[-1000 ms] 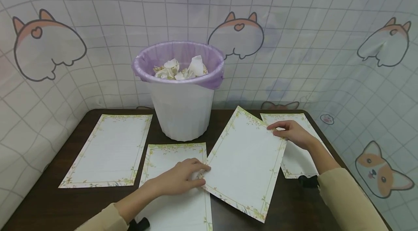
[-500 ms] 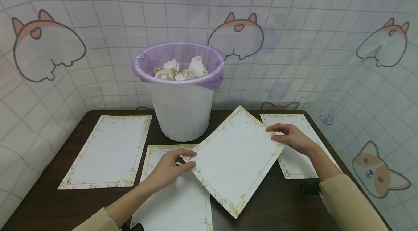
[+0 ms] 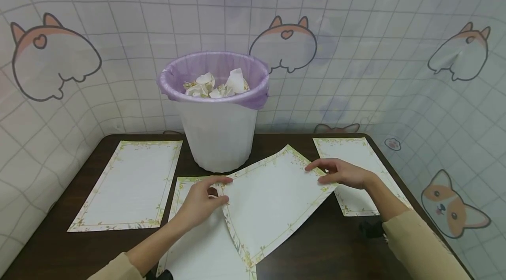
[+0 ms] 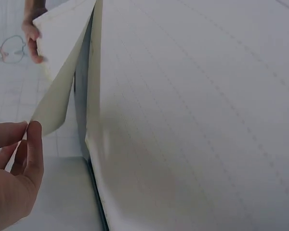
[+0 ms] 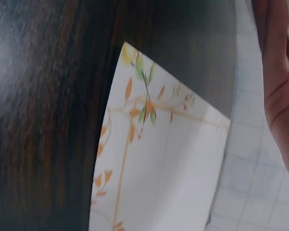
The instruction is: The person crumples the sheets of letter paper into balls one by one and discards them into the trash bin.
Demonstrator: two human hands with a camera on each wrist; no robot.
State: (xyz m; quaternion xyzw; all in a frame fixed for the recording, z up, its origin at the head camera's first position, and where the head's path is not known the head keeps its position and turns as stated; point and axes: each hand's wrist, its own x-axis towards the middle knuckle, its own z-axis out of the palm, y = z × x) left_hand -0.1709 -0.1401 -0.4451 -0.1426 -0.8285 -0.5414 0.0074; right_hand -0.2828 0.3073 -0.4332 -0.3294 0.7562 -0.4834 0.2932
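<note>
Both hands hold one sheet of floral-bordered paper [image 3: 272, 201] tilted above the table. My left hand [image 3: 199, 205] pinches its left corner between thumb and fingers; the left wrist view shows that left hand [image 4: 19, 168] gripping the edge. At the opposite upper right side, my right hand [image 3: 344, 173] pinches the sheet near its corner. The held sheet bows slightly and overlaps a second sheet [image 3: 197, 245] lying under the left hand. Another sheet [image 3: 379, 165] lies flat beneath the right forearm. In the right wrist view the right hand [image 5: 282, 77] is only partly visible, its fingertips cut off.
A white bin [image 3: 219, 135] with a purple liner [image 3: 174, 78] stands at the table's back, holding crumpled paper [image 3: 235, 83]. One more bordered sheet [image 3: 126, 183] lies flat on the left of the dark wooden table [image 3: 316, 249]. Patterned cloth [image 3: 150, 42] surrounds the back and sides.
The left hand has moved up and left, from the sheet's lower left edge to a pinch on its corner. The sheet has turned clockwise and lowered a little, and now bends.
</note>
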